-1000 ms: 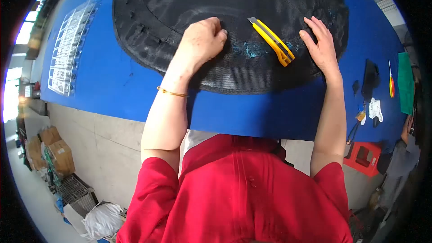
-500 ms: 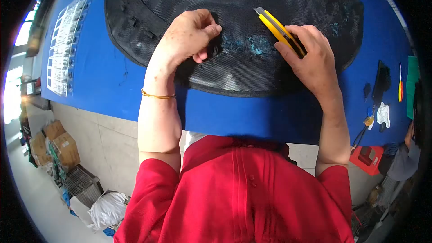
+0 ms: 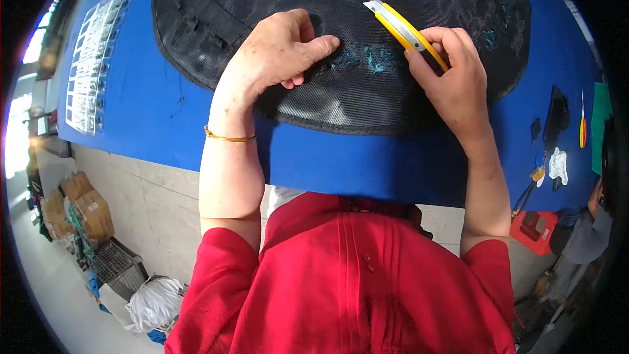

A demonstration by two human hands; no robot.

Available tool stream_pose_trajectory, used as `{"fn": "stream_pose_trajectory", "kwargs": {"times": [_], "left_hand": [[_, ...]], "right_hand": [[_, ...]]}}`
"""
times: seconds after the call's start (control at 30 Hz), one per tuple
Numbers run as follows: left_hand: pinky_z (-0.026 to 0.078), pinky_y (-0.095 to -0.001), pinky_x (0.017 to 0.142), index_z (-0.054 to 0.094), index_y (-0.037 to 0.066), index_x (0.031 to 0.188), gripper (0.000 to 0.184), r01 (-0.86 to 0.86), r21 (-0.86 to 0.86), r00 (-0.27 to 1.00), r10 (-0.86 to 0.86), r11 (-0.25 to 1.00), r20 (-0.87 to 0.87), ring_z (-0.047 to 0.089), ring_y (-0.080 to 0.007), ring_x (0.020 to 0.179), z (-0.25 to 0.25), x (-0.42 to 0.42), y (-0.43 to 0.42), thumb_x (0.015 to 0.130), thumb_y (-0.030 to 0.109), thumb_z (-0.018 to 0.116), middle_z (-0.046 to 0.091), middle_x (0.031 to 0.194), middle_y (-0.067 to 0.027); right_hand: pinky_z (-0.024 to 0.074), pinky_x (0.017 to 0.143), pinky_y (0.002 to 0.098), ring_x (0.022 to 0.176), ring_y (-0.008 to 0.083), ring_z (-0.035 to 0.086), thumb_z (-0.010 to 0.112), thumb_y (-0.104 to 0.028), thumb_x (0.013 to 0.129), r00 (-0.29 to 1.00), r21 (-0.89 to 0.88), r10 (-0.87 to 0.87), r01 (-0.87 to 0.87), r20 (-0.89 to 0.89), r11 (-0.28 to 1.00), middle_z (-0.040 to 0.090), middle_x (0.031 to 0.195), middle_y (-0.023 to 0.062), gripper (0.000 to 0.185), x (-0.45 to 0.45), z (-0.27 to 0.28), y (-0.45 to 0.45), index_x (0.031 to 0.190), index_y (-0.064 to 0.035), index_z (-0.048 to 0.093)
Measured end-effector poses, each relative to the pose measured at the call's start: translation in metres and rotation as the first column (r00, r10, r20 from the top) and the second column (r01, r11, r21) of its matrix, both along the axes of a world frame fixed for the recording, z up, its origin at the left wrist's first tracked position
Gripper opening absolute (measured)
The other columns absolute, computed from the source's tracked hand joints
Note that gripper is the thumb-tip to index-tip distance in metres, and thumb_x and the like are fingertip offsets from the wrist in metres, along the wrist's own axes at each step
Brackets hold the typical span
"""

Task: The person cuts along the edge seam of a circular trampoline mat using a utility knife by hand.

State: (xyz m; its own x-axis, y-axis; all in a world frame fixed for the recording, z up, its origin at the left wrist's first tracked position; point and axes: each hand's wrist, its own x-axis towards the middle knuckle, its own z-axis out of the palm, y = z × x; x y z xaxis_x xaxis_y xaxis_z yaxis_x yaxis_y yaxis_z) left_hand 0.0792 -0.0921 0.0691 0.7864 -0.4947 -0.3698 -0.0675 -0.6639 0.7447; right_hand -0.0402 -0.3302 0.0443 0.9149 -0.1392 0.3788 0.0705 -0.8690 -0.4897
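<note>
A round-edged black mesh piece (image 3: 341, 105) lies on the blue table, with a frayed patch of teal threads (image 3: 380, 59) near its middle. My right hand (image 3: 455, 82) grips a yellow utility knife (image 3: 401, 31), its blade exposed and pointing up and left over the mesh. To the left of the frayed patch, my left hand (image 3: 278, 52) rests at the mesh. Its thumb stretches out toward the threads, apart from the index finger, and the other fingers curl partly out of sight underneath. Nothing shows in that hand.
A clear plastic tray (image 3: 97, 62) lies at the blue table's (image 3: 341, 164) left. On the right are a black tool (image 3: 555, 118), a crumpled white piece (image 3: 558, 165) and a red-and-yellow-handled tool (image 3: 582, 132). Below stand cardboard boxes (image 3: 95, 213) and a red container (image 3: 534, 231).
My left thumb has stretched to the right, away from the index finger. The knife in my right hand has turned, its tip shifting slightly up and left.
</note>
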Motion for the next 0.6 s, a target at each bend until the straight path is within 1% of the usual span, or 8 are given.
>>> {"fn": "stream_pose_trajectory", "kwargs": {"times": [0.07, 0.13, 0.3, 0.37, 0.4, 0.47, 0.53, 0.6], "left_hand": [[0.049, -0.0248, 0.044, 0.061, -0.001, 0.093, 0.024, 0.006, 0.010, 1.000, -0.006, 1.000, 0.005, 0.060, -0.0093, 0.050, -0.002, 0.000, 0.001, 0.100, 0.022, 0.067, 0.060, 0.065, -0.0022], [0.049, -0.0245, 0.043, 0.060, 0.000, 0.094, 0.022, 0.001, -0.060, 1.000, -0.003, 0.998, -0.028, 0.059, -0.0093, 0.049, -0.007, 0.002, 0.004, 0.101, 0.020, 0.065, 0.059, 0.064, -0.0018], [0.047, -0.0235, 0.041, 0.059, 0.001, 0.095, 0.017, -0.002, -0.070, 0.994, -0.006, 0.998, -0.105, 0.060, -0.0091, 0.048, 0.000, 0.005, 0.007, 0.102, 0.017, 0.063, 0.058, 0.064, -0.0014], [0.048, -0.0230, 0.041, 0.059, 0.002, 0.095, 0.015, 0.012, -0.086, 0.991, -0.023, 0.996, -0.128, 0.060, -0.0092, 0.048, -0.003, 0.009, 0.009, 0.102, 0.015, 0.062, 0.059, 0.065, -0.0017], [0.048, -0.0230, 0.041, 0.059, 0.002, 0.095, 0.015, 0.010, -0.084, 0.991, -0.021, 0.996, -0.130, 0.060, -0.0092, 0.048, -0.004, 0.011, 0.010, 0.102, 0.015, 0.062, 0.059, 0.065, -0.0017], [0.048, -0.0224, 0.042, 0.058, 0.003, 0.095, 0.014, 0.022, -0.087, 0.986, -0.036, 0.996, -0.165, 0.061, -0.0091, 0.049, -0.006, 0.013, 0.012, 0.103, 0.015, 0.061, 0.060, 0.065, -0.0013], [0.049, -0.0221, 0.043, 0.058, 0.004, 0.097, 0.013, 0.029, -0.090, 0.984, -0.044, 0.995, -0.171, 0.061, -0.0090, 0.049, -0.007, 0.015, 0.014, 0.103, 0.015, 0.061, 0.060, 0.066, -0.0011], [0.049, -0.0218, 0.044, 0.058, 0.004, 0.098, 0.012, 0.037, -0.096, 0.983, -0.053, 0.995, -0.175, 0.062, -0.0089, 0.049, -0.008, 0.017, 0.017, 0.103, 0.015, 0.061, 0.060, 0.066, -0.0010]], "right_hand": [[0.0540, 0.075, 0.0373, 0.084, 0.0253, 0.063, 0.077, -0.018, 0.089, 0.998, 0.002, 0.049, -0.049, 0.042, 0.999, 0.060, 0.092, 0.0078, 0.022, 0.000, -0.002, 0.002, 0.105, -0.0088, 0.064], [0.0551, 0.077, 0.0372, 0.087, 0.0262, 0.065, 0.077, -0.017, 0.089, 0.997, 0.018, 0.068, -0.069, 0.047, 0.997, 0.061, 0.094, 0.0088, 0.025, 0.000, -0.004, 0.002, 0.107, -0.0091, 0.063], [0.0575, 0.084, 0.0379, 0.093, 0.0291, 0.070, 0.076, -0.017, 0.090, 0.993, 0.100, 0.112, -0.116, 0.038, 0.988, 0.067, 0.101, 0.0120, 0.030, -0.001, -0.007, 0.002, 0.113, -0.0085, 0.058], [0.0578, 0.084, 0.0376, 0.094, 0.0269, 0.073, 0.074, -0.017, 0.092, 0.984, 0.306, 0.127, -0.084, -0.123, 0.948, 0.071, 0.102, 0.0136, 0.030, -0.007, 0.001, 0.007, 0.114, -0.0064, 0.057], [0.0578, 0.084, 0.0376, 0.094, 0.0269, 0.073, 0.074, -0.017, 0.092, 0.984, 0.308, 0.129, -0.085, -0.125, 0.947, 0.071, 0.102, 0.0136, 0.030, -0.009, 0.003, 0.011, 0.114, -0.0064, 0.057], [0.0537, 0.084, 0.0278, 0.087, 0.0135, 0.069, 0.074, -0.010, 0.092, 0.969, 0.459, 0.185, -0.089, -0.167, 0.884, 0.072, 0.093, 0.0079, 0.033, -0.011, 0.006, 0.019, 0.121, -0.0064, 0.059], [0.0525, 0.084, 0.0252, 0.090, 0.0108, 0.067, 0.074, -0.009, 0.093, 0.957, 0.519, 0.195, -0.056, -0.217, 0.853, 0.072, 0.098, 0.0063, 0.036, -0.012, 0.005, 0.023, 0.125, -0.0059, 0.060], [0.0518, 0.084, 0.0236, 0.089, 0.0085, 0.066, 0.073, -0.009, 0.093, 0.954, 0.525, 0.251, -0.132, -0.162, 0.841, 0.072, 0.100, 0.0042, 0.039, -0.011, 0.000, 0.026, 0.129, -0.0056, 0.061]]}}
